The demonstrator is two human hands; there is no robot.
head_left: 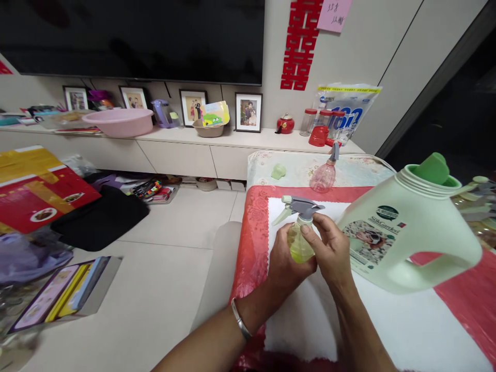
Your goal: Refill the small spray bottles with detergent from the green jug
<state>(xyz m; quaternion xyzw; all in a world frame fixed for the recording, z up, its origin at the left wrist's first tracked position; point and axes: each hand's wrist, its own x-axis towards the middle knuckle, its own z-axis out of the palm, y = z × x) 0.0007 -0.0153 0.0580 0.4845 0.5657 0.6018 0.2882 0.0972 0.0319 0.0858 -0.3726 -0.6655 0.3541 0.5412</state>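
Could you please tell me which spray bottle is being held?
The yellow-green spray bottle, between the left hand and right hand; the pink spray bottle stands untouched.

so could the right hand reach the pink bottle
Probably yes: the pink bottle stands ahead of the right hand, with the big jug to one side. That hand is at the small spray bottle's neck, but the left hand holds its body.

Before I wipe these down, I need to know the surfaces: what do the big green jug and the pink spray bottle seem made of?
The green jug looks like opaque, satin plastic, judging by its molded handle and threaded neck. The pink spray bottle is see-through and glossy, probably clear plastic, though glass can't be ruled out.
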